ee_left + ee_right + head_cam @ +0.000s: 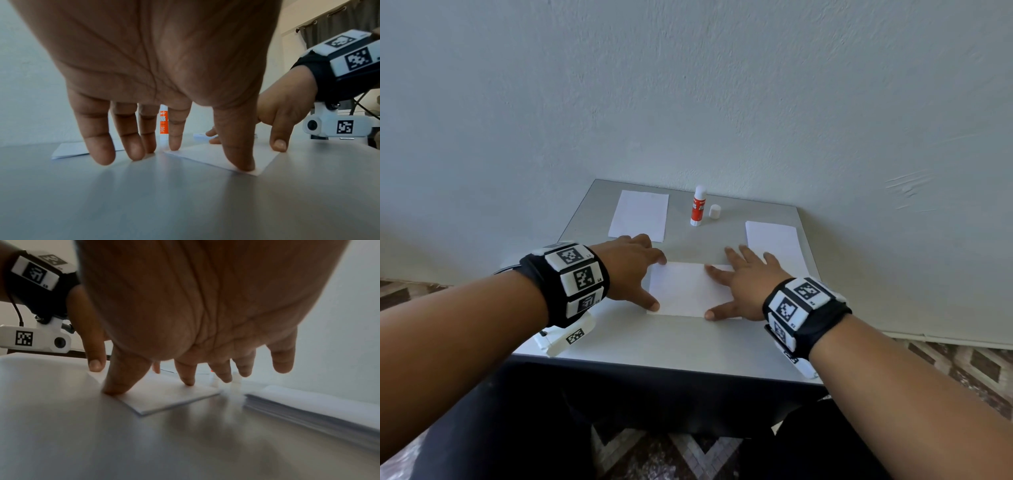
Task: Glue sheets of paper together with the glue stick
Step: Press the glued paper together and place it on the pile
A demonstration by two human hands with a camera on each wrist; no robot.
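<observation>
The white rectangular paper sheets (681,291) lie flat at the middle of the grey worktop (654,342). The left hand (630,270) and right hand (746,284) press on them with fingers spread, probably to bond the glued faces evenly. The orange-and-white glue stick (698,207) stands uncapped behind, its white cap (715,211) just beside. Spare paper stacks flank them.

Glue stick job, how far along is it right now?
Done: glue stick stands uncapped, its cap beside it. In hand: left hand and right hand press the centre paper flat. Left: the stack at right looks unglued; the sheet at left lies apart.
</observation>
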